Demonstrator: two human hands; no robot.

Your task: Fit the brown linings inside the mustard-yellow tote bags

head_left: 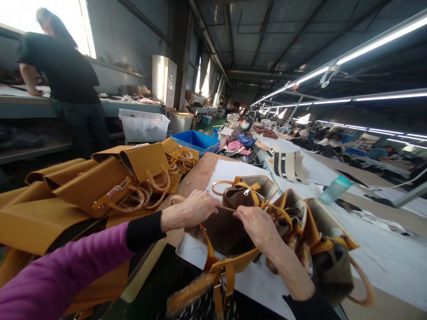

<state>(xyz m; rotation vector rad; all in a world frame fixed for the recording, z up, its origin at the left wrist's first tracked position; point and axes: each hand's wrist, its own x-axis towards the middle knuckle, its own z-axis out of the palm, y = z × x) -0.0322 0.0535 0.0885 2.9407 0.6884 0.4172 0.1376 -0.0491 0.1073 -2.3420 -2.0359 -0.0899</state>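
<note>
Both my hands pinch the top edge of one handbag (pixel 230 233), brown inside with mustard-yellow trim and handles. My left hand (pixel 193 208) is closed on the edge at its left part. A short way to the right, my right hand (pixel 255 224) grips the same edge. The bag's near side tips toward me, and one plastic-wrapped handle (pixel 191 293) hangs over the table's front. Just beyond my hands stands another handbag (pixel 248 189) with a zip pull showing. More bags (pixel 328 222) with pale linings and yellow straps crowd the right side.
A pile of mustard handbags (pixel 133 173) fills the left. Behind it are a blue bin (pixel 196 140) and a white tub (pixel 144 126). A teal bottle (pixel 335 189) lies tilted at right. One person (pixel 63 84) stands at the left bench; another (pixel 243 129) sits further along.
</note>
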